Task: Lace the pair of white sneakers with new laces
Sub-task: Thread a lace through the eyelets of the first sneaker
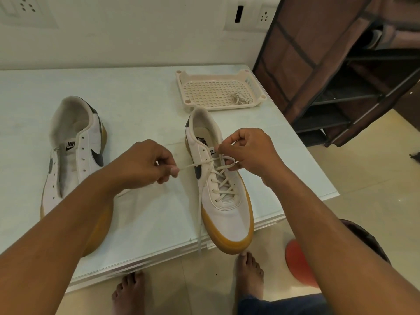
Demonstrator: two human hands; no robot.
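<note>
Two white sneakers with gum soles lie on the table. The right sneaker [223, 201] carries a cream lace [221, 179] crossed through most of its eyelets. My right hand [247, 153] pinches a loop of that lace above the tongue. My left hand [145, 163] pinches the lace's other end and holds it taut to the left of the shoe. One loose tail of the lace hangs down past the table's front edge. The left sneaker [75, 155] lies unlaced at the left, partly hidden by my left forearm.
A cream perforated tray [197, 92] holding another bundled lace [239, 98] stands behind the right sneaker. The table's [147, 105] right edge is close to my right arm. A dark fabric shelf rack [341, 64] stands at right. My bare feet and an orange ball [295, 264] are below.
</note>
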